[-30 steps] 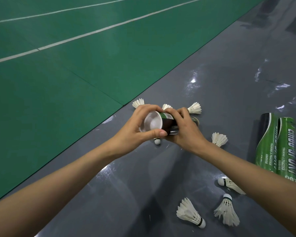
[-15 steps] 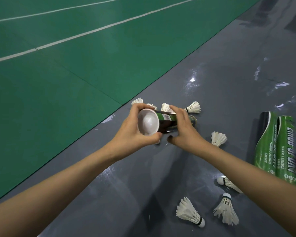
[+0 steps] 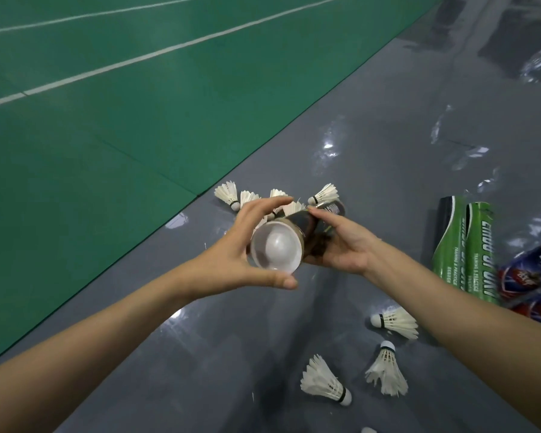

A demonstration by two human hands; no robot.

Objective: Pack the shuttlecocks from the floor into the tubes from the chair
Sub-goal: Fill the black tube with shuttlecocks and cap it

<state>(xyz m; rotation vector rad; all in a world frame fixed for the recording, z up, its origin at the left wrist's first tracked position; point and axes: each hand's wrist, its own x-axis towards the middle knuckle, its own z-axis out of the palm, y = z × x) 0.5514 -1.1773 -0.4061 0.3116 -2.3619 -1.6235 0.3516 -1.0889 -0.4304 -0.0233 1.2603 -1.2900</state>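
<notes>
A dark tube (image 3: 306, 228) is held up between both hands over the grey floor (image 3: 200, 354), w/ its near end pointing at the camera. That end is covered by a whitish plastic cap (image 3: 276, 250), and the left hand (image 3: 247, 245) is curled around the cap's rim, thumb underneath and fingers over the top, so it's partly closed on the cap. The right hand (image 3: 341, 242) is wrapped on the tube body from the side, fingers over the top, palm facing in. Behind the tube, approx 4 shuttlecocks (image 3: 228, 195) are lying in a bunch near the edge of the green court mat (image 3: 107, 120); exact count can't be told bc the hands are in front. Three more shuttlecocks are scattered lower right on the floor: one (image 3: 395, 321) just beside the right forearm, one (image 3: 388, 368) below it, one (image 3: 324, 381) further left. Two green tubes (image 3: 469, 251) are lying side by side on the floor at right, touching, and blue/red tubes (image 3: 531, 279) are seen at the frame edge next to them.
</notes>
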